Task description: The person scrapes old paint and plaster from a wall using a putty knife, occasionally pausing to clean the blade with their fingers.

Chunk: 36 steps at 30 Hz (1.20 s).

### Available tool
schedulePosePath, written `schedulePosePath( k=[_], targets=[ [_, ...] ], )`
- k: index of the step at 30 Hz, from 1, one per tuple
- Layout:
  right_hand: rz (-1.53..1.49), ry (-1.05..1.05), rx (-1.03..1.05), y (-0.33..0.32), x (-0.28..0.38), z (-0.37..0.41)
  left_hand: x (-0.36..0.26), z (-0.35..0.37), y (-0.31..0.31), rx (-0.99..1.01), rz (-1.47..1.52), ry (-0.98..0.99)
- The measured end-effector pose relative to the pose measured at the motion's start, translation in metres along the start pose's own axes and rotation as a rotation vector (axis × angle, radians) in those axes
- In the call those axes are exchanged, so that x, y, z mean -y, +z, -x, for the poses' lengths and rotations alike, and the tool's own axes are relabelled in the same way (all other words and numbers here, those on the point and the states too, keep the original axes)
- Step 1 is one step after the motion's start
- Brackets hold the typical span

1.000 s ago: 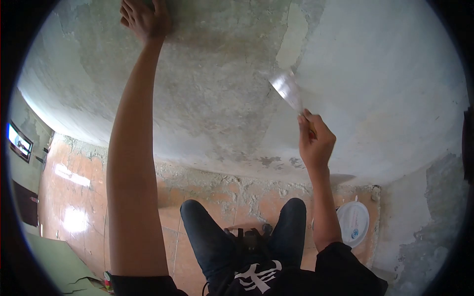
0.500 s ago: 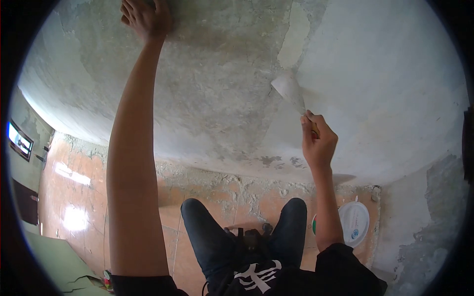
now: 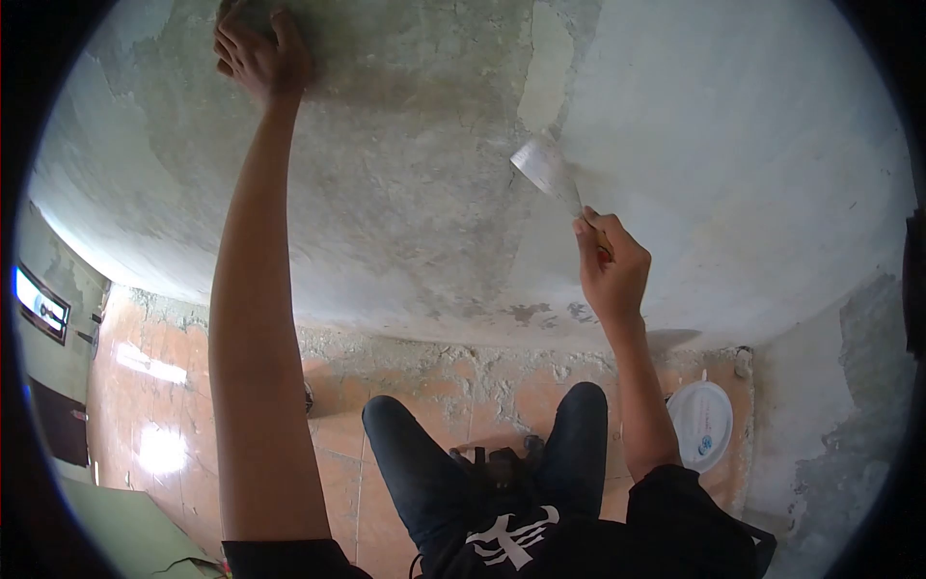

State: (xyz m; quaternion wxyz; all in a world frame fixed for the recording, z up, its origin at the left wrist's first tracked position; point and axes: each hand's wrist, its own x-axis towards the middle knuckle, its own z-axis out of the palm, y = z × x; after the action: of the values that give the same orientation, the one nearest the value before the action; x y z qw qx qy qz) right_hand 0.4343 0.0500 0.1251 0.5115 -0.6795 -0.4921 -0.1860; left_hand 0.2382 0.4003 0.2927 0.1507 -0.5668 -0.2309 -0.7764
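Observation:
A scraper (image 3: 546, 166) with a wide metal blade lies against the wall (image 3: 405, 193), just below a pale bare strip. My right hand (image 3: 613, 262) is closed round its handle, to the right of and below the blade. At the upper left my left hand (image 3: 260, 56) rests on the grey, patchy part of the wall with its fingers apart and nothing in it. Right of the blade the wall surface is smoother and paler.
Plaster crumbs (image 3: 473, 372) line the foot of the wall on the tiled floor (image 3: 333, 473). A white round lid (image 3: 701, 427) is at the lower right, beside my right forearm. A green panel (image 3: 130, 526) stands at the lower left, below a window (image 3: 41, 302).
The whole view has shifted slightly, so the wall marks and both hands appear a little further left. The scraper blade looks brighter and stays near the same spot on the wall.

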Motion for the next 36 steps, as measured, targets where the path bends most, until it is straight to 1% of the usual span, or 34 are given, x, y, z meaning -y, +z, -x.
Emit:
schedulePosePath(
  k=[1, 2, 4, 5, 6, 9, 10, 13, 17, 20, 21, 23, 24, 27, 28, 31, 32, 33, 35, 36],
  targets=[
    [-0.032, -0.013, -0.016, 0.003, 0.002, -0.002, -0.001, 0.001, 0.0, 0.0, -0.013, 0.003],
    [0.023, 0.033, 0.028, -0.003, 0.003, -0.002, 0.0, -0.001, -0.001, -0.004, -0.025, 0.007],
    [0.031, -0.011, 0.009, 0.004, 0.009, -0.012, 0.001, -0.009, -0.003, -0.025, -0.013, 0.01],
    [0.054, -0.026, 0.007, 0.003, 0.011, -0.008, -0.001, -0.002, -0.002, -0.014, 0.002, -0.004],
    [-0.022, -0.052, -0.017, 0.004, 0.012, -0.006, -0.002, 0.002, 0.0, -0.006, 0.008, -0.008],
    [-0.001, -0.026, -0.004, -0.006, 0.002, -0.004, 0.004, -0.003, 0.0, -0.028, -0.011, 0.009],
    [0.037, -0.052, -0.032, -0.008, 0.001, -0.007, 0.003, -0.004, 0.0, -0.033, -0.02, 0.015],
    [0.026, -0.039, -0.032, -0.005, 0.01, -0.015, 0.0, -0.001, -0.001, -0.017, -0.008, -0.002],
    [0.037, -0.097, -0.048, -0.01, 0.004, -0.014, 0.003, -0.001, 0.002, -0.009, -0.004, -0.031],
    [0.079, -0.105, -0.077, -0.004, 0.006, -0.022, 0.008, -0.003, 0.001, -0.015, -0.068, 0.026],
    [0.098, -0.079, -0.068, -0.01, 0.008, -0.014, 0.005, 0.006, 0.002, 0.013, -0.055, 0.012],
    [0.047, -0.08, 0.011, -0.014, 0.017, -0.016, 0.005, -0.001, 0.003, -0.016, -0.014, 0.003],
    [0.052, -0.096, -0.032, -0.016, 0.006, -0.017, 0.004, -0.002, 0.001, -0.021, -0.01, 0.013],
    [0.102, -0.156, -0.07, -0.01, 0.013, -0.025, 0.001, 0.002, 0.002, -0.018, -0.019, 0.015],
    [0.116, -0.144, -0.02, -0.011, 0.014, -0.021, 0.001, 0.003, 0.001, 0.003, -0.02, 0.021],
    [0.082, -0.18, -0.044, -0.019, -0.001, -0.022, 0.005, 0.003, -0.002, 0.007, -0.049, 0.033],
    [0.137, -0.211, -0.051, -0.025, 0.0, -0.026, 0.005, -0.002, 0.0, 0.005, -0.06, 0.027],
    [0.128, -0.23, -0.058, -0.02, 0.002, -0.034, 0.007, -0.007, 0.002, -0.015, -0.068, 0.034],
    [0.116, -0.195, -0.044, -0.018, 0.008, -0.033, 0.005, 0.0, 0.001, 0.005, -0.034, 0.013],
    [0.113, -0.223, -0.03, -0.019, 0.006, -0.032, 0.003, 0.002, 0.001, 0.009, -0.033, 0.006]
  ],
)
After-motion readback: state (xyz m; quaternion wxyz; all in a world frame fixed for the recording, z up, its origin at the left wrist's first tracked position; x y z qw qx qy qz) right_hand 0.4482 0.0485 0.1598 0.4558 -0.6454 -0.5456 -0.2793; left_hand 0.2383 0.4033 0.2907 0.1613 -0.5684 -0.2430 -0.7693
